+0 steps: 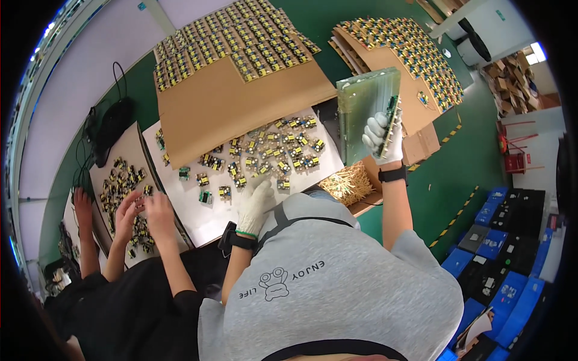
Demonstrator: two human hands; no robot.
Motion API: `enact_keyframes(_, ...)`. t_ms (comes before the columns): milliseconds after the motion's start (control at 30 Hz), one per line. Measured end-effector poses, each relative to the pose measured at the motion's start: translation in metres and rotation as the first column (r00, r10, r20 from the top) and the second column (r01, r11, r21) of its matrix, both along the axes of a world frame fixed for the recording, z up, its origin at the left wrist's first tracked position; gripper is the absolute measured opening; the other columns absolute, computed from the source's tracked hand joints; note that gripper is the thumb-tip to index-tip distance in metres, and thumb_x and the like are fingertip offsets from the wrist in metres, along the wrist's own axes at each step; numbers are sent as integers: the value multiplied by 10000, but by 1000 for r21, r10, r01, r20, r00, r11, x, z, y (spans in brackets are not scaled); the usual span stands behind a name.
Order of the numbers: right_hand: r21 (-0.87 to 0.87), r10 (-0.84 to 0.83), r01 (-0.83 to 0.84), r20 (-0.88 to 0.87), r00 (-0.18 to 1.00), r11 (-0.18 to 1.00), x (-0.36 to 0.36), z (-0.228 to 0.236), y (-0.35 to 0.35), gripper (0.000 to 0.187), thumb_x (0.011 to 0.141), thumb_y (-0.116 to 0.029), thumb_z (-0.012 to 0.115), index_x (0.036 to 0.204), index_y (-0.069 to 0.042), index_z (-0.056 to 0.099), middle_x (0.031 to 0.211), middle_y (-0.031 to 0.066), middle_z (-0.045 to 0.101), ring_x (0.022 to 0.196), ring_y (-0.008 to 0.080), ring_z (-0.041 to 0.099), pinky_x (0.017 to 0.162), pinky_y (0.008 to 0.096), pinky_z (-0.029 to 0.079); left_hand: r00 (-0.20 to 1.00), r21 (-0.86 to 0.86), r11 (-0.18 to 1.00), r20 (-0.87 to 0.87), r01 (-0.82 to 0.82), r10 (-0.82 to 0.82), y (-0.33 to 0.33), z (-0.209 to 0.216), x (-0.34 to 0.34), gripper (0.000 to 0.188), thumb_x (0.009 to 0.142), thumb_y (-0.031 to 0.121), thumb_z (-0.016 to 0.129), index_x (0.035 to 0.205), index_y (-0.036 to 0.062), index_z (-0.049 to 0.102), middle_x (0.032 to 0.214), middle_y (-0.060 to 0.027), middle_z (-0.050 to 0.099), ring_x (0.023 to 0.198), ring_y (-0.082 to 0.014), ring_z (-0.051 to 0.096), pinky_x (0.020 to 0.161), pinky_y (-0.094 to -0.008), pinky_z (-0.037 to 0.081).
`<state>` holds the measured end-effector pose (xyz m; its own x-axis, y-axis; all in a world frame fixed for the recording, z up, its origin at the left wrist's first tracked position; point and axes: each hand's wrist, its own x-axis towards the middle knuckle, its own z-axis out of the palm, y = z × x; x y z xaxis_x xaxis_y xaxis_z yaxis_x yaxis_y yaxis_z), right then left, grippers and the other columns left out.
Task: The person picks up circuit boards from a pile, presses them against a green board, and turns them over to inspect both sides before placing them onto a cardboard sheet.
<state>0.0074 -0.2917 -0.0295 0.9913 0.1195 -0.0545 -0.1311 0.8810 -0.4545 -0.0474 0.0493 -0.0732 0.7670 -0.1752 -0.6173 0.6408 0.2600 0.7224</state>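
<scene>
My right hand (390,147), in a white glove, is raised at the right of the table. Its fingers are closed around a green circuit board (391,117), seen nearly edge-on with pins along one side. Close against these fingers is a thick translucent green slab (360,114); I cannot tell whether the hand carries it too. My left hand (255,203), also gloved, is low over the table's near edge. Its fingers point forward, beside small circuit boards (274,150) with yellow parts, and nothing shows in them.
Bare hands (158,210) of other people work at a board pile (123,192) on the left. A cardboard sheet (235,108) bearing rows of boards covers the table's far side; another loaded sheet (385,57) lies right. A straw-filled box (352,183) and blue crates (494,246) stand rightward.
</scene>
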Motion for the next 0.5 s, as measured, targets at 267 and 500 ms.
enact_keyframes(267, 263, 127, -151, 104, 986, 953, -4, 17, 26, 417, 867, -489, 587, 820, -97, 454, 645, 5, 400, 448, 111, 335, 454, 277, 276, 991, 1, 991, 0, -135, 135, 8, -8, -7, 452, 888, 163, 574, 1255, -46, 415, 1015, -100, 553, 729, -119, 526, 603, -240, 480)
enact_keyframes(500, -94, -38, 36, -17, 999, 995, -6, 8, 28, 311, 854, -393, 641, 780, -137, 480, 703, -22, 430, 602, 123, 387, 592, 272, 336, 992, -100, 987, -34, -126, 124, 4, -1, 6, 382, 880, 133, 582, 1182, -56, 447, 949, -78, 550, 705, -81, 496, 606, -220, 441)
